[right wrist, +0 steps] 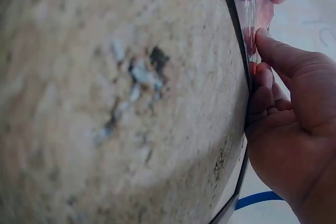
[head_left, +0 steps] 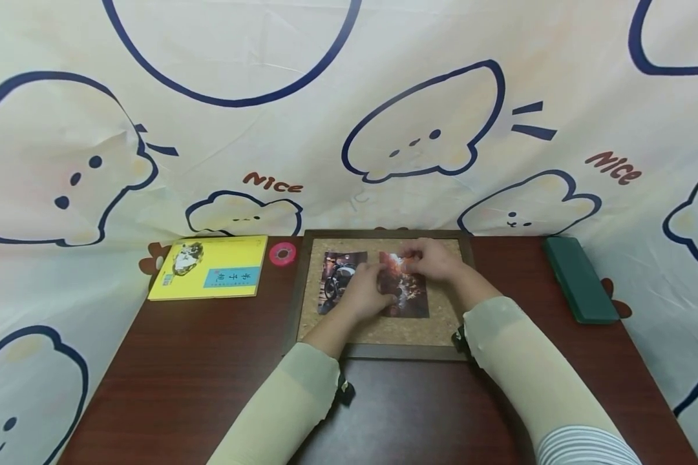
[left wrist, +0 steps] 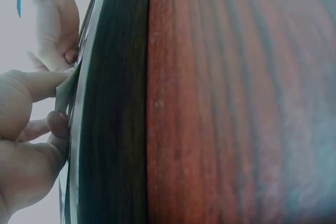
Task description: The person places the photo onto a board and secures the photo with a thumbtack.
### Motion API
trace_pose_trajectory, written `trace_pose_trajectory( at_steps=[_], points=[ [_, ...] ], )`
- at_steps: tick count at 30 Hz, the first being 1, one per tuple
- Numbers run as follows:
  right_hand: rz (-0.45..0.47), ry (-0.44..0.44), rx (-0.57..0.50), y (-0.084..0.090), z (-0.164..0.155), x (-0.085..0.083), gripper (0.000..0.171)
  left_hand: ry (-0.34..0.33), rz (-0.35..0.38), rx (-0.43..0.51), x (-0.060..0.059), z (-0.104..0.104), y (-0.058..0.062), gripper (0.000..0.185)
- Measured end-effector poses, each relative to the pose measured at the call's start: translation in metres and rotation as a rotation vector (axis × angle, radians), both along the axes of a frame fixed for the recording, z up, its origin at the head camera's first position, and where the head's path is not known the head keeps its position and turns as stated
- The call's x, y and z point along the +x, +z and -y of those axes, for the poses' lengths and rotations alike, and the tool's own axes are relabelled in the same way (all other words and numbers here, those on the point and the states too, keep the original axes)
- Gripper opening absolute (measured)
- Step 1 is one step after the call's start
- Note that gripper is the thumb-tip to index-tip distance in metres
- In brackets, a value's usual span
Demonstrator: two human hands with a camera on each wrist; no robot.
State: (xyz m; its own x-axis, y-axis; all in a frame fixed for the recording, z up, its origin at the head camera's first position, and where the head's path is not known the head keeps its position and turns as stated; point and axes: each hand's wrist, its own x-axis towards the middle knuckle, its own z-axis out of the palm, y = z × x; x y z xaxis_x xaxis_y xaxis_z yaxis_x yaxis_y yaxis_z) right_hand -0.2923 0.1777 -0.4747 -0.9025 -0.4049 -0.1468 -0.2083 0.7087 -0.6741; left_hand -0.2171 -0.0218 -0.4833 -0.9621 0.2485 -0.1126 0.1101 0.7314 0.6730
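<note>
A dark reddish photo print lies over the cork board, to the right of a motorcycle photo. My left hand holds the left side of the reddish print with finger and thumb. Between them, in the left wrist view, the edge of the print bows up. With its thumb and fingers, my right hand pinches the print by its upper right edge. The right wrist view shows the right hand close up, with the print's glossy face beside the thumb.
The board's dark frame lies on a brown wood table. On the left are a yellow book and a pink tape roll. A green case lies on the right. Behind hangs a patterned cloth.
</note>
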Motion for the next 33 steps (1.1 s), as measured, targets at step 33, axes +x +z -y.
trace_pose_trajectory(
  at_steps=[33],
  points=[
    [-0.205,0.069,-0.078,0.002,-0.017,0.032,0.042,-0.038,-0.087,0.222,0.002,0.034,0.002,0.070]
  ],
)
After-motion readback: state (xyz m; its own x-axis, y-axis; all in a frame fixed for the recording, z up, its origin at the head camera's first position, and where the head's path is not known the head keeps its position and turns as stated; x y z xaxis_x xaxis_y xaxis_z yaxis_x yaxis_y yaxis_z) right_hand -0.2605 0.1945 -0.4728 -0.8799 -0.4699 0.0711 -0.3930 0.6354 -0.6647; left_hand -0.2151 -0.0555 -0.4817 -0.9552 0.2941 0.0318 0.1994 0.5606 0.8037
